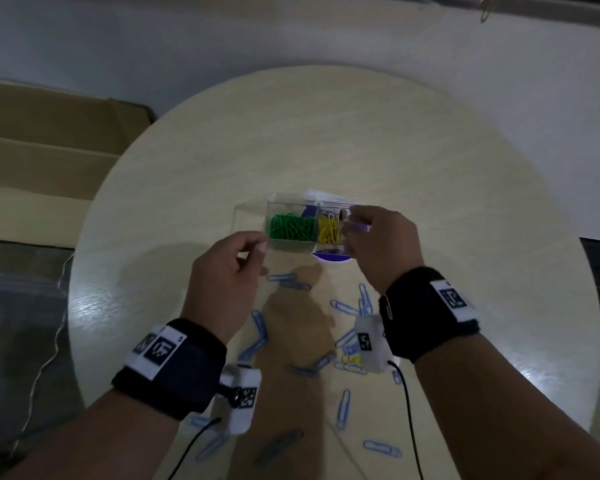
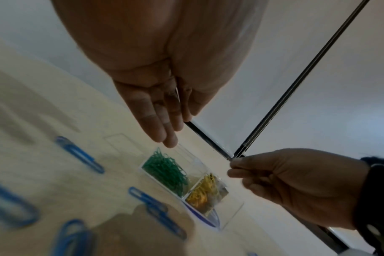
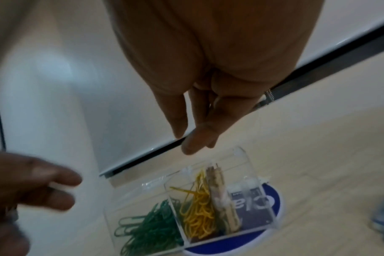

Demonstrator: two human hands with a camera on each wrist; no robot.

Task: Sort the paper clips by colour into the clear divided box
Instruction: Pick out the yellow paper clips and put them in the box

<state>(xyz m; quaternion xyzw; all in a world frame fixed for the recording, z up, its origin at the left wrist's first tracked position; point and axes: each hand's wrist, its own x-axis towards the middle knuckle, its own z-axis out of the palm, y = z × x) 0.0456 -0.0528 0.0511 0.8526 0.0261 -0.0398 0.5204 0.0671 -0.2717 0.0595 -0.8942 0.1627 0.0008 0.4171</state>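
Clips fill part of the clear divided box (image 1: 293,220) in my head view: green clips (image 1: 292,227) at 9 o'clock, yellow clips (image 1: 328,229) beside them. My right hand (image 1: 381,242) pinches something small and pale purple over it; my left hand (image 1: 227,271) curls loosely, holding nothing. Blue clips (image 1: 343,408) lie near me on the round table (image 1: 430,174). In my left wrist view, fingers (image 2: 164,124) hang straight over the box. In my right wrist view, fingertips (image 3: 193,143) press together.
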